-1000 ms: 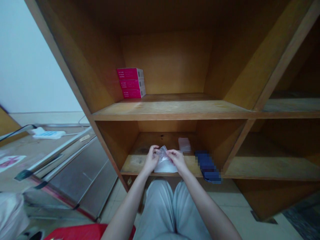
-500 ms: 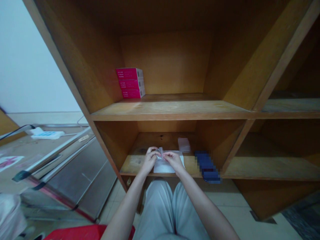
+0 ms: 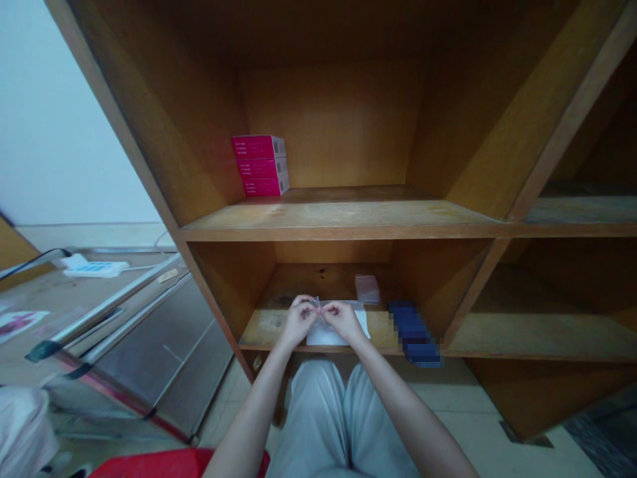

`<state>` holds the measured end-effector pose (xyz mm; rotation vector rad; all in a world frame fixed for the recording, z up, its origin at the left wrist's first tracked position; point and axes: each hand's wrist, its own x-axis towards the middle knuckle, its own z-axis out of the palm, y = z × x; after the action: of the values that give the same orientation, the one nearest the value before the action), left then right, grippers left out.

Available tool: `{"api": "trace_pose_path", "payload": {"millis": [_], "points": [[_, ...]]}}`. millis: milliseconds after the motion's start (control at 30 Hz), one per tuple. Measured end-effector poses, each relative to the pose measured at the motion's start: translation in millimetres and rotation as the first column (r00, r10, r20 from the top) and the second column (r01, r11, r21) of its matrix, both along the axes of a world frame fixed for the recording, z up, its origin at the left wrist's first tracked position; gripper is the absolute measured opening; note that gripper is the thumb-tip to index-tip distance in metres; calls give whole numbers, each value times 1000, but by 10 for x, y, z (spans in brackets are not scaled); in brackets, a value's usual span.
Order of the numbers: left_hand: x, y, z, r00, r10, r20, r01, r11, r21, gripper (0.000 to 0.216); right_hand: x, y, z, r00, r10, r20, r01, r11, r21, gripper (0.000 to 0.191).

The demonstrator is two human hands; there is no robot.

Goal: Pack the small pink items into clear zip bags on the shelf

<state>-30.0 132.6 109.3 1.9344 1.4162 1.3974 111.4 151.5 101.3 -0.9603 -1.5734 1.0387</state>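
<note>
My left hand (image 3: 300,319) and my right hand (image 3: 341,320) meet over the lower shelf, fingertips pinched together. Between them is a small clear plastic bag (image 3: 317,303), mostly covered by the fingers. Whether anything is inside it I cannot tell. Beneath the hands lies a white sheet (image 3: 328,335) on the shelf board. Behind my right hand rests a flat, pale, translucent packet (image 3: 367,289). To the right, a dark blue object (image 3: 415,334), blurred by pixelation, lies across the front of the shelf.
Three pink boxes (image 3: 261,166) are stacked on the upper shelf (image 3: 343,216) at its left. A metal-framed cart (image 3: 134,338) with a white power strip (image 3: 94,267) on top stands left of the wooden cabinet. Something red (image 3: 164,463) sits low beside my legs.
My fingertips have come closer together, and less of the clear bag shows between them. The stacked boxes, sheet and packet have stayed in place.
</note>
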Motion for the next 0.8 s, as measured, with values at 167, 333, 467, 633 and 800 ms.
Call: {"api": "trace_pose_path", "payload": {"millis": [167,333,467,633,800], "points": [[-8,-6,-2,999,29,-40,-29,1000,7,11,-17,-5,28,987,-50,155,31,992,124,11],[56,-24,50,992,112,-62,-111,994,18,9,-47,-41,88,948,-198,248,138,961,239,10],[88,-26,56,981,176,-82,-175,984,16,9,-60,-52,106,919,-272,285,195,942,272,10],[82,-70,69,956,238,-172,-244,970,-15,10,-24,-29,78,865,-399,303,308,901,306,11],[79,-128,146,925,252,-285,-275,961,-41,12,26,-46,73,911,-282,302,167,920,354,14]]}}
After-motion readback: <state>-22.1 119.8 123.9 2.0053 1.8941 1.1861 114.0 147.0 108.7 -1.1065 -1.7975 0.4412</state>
